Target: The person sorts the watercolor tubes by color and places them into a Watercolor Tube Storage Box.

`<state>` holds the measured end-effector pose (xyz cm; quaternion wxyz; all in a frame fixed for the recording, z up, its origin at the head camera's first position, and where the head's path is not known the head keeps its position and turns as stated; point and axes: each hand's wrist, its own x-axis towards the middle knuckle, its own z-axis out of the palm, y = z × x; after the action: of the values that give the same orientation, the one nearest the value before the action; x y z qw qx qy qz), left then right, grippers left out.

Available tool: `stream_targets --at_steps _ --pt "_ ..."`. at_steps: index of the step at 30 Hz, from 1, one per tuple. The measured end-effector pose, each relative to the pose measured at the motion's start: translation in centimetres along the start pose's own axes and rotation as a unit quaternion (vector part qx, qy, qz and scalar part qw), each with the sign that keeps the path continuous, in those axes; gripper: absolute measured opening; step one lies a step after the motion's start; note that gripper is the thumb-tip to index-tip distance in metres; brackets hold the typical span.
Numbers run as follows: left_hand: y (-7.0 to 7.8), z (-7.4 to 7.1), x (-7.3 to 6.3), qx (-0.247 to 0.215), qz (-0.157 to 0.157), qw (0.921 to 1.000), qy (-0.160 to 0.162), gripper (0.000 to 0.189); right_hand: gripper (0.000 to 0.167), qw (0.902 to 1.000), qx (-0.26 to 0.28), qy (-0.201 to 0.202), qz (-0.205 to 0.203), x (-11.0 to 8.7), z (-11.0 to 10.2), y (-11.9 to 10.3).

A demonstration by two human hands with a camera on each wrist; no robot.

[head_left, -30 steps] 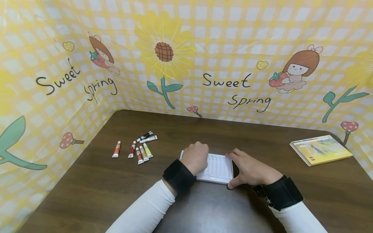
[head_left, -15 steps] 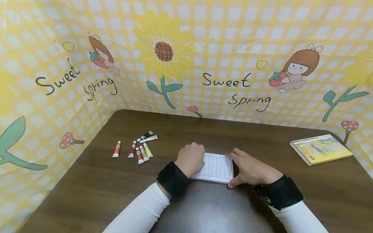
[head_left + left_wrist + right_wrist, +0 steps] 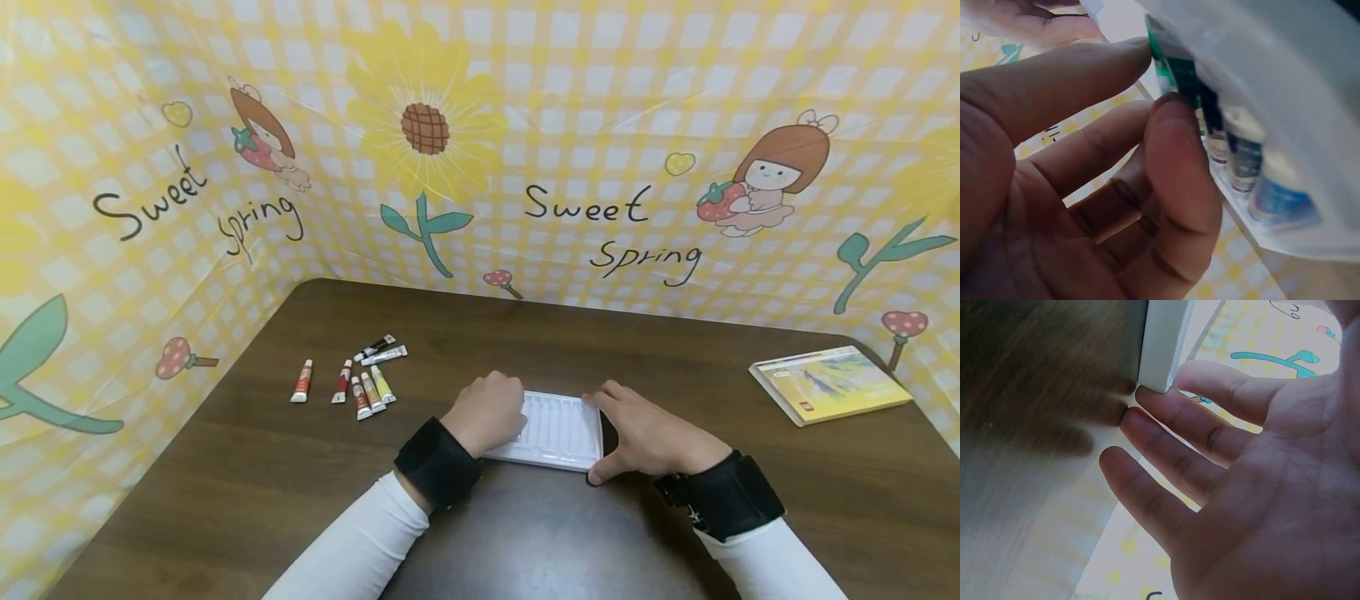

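Observation:
A white plastic paint tray [image 3: 558,433] with ribbed slots lies at the middle of the table. Over its left part is my left hand [image 3: 486,412], with thumb and index finger pinching a green paint tube [image 3: 1175,65] in the left wrist view. Beside that tube, several other tubes, among them a blue paint tube [image 3: 1279,200], sit in the tray; in the head view the hand hides them. My right hand [image 3: 652,429] holds the tray's right end, thumb at the near corner and index finger at the far one. Its other fingers extend past the tray corner in the right wrist view.
Left of the tray lie a lone orange-red tube [image 3: 302,382] and a loose group of tubes, including a yellow-green tube [image 3: 382,384] and a white tube [image 3: 384,356]. A yellow box [image 3: 832,385] lies at the far right. A checked cloth [image 3: 570,150] walls the table's back.
My left hand has shifted left along the tray, uncovering more of its slots. The right hand stays at the tray's right end. The loose tubes have not moved.

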<state>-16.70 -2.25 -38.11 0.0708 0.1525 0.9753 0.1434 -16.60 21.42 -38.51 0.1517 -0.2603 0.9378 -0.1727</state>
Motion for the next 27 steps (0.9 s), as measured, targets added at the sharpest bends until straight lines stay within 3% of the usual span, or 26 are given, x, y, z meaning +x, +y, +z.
stream_targets --at_steps 20,27 --pt "-0.3 -0.2 -0.7 0.0 -0.004 0.9998 -0.018 0.025 0.101 1.0 0.008 -0.004 0.002 -0.2 0.2 0.1" --pt "-1.2 -0.9 -0.8 -0.011 0.022 0.9996 0.014 0.021 0.101 1.0 0.003 -0.002 0.002 -0.1 0.1 0.0"
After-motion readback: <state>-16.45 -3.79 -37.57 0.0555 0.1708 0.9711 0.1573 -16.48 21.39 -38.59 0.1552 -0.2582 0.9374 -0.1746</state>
